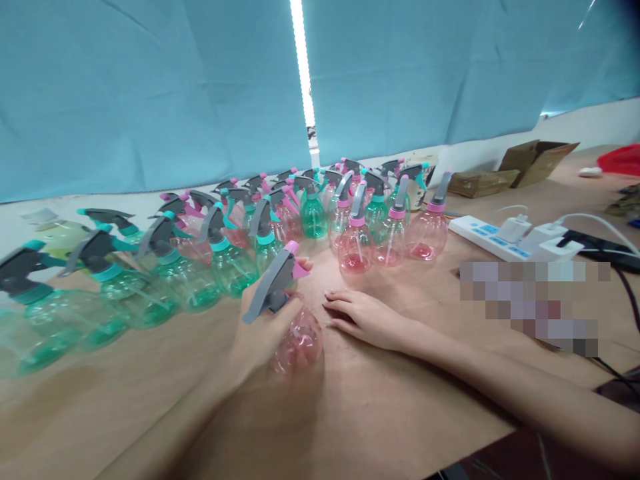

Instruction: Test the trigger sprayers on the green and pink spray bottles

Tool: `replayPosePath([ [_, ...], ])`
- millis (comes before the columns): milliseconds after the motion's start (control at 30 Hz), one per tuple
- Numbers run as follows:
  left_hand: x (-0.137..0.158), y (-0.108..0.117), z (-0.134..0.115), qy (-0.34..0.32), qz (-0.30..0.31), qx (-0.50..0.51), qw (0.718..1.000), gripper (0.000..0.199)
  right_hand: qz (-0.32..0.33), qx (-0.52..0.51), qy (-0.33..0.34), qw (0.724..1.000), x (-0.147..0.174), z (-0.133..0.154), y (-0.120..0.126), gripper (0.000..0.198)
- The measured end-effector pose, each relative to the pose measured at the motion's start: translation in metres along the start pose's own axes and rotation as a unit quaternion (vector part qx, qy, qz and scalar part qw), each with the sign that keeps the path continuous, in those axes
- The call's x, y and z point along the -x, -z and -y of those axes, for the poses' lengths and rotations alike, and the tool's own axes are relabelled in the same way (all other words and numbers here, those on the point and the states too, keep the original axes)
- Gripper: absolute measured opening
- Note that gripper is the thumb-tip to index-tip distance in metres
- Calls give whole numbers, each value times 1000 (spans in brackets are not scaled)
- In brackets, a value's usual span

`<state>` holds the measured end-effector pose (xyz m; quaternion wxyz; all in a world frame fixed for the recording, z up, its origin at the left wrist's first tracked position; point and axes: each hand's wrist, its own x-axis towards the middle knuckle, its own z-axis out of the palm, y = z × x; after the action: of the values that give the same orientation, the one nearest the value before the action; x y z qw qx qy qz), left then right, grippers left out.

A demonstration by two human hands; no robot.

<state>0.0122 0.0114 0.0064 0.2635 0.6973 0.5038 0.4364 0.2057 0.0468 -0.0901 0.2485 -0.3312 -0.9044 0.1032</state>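
Observation:
My left hand (267, 330) is wrapped round the neck of a pink spray bottle (301, 343), just under its grey and pink trigger head. The bottle is clear pink plastic and looks upright, near the middle of the table (380, 413). Just right of it, my right hand (363, 319) lies palm down on the tabletop, fingers stretched out and holding nothing. Beyond that hand stand several pink spray bottles (355, 250). A slanting row of green spray bottles (193, 283) with grey and teal heads stretches away to my left.
More pink and green spray bottles crowd the back by the blue-covered wall. On the right lie a white power strip (493, 240) with chargers, cables and a pixelated patch. Farther back are an open cardboard box (535, 163) and a red item (620, 160).

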Motion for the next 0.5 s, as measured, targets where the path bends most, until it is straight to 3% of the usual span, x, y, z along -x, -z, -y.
replayPosePath([
  [233, 2, 0, 0, 31, -31, -30, 999, 13, 5, 8, 3, 1000, 0, 0, 0, 34],
  [500, 5, -1, 3, 51, -56, -67, 995, 10, 1, 8, 5, 1000, 0, -1, 0, 32],
])
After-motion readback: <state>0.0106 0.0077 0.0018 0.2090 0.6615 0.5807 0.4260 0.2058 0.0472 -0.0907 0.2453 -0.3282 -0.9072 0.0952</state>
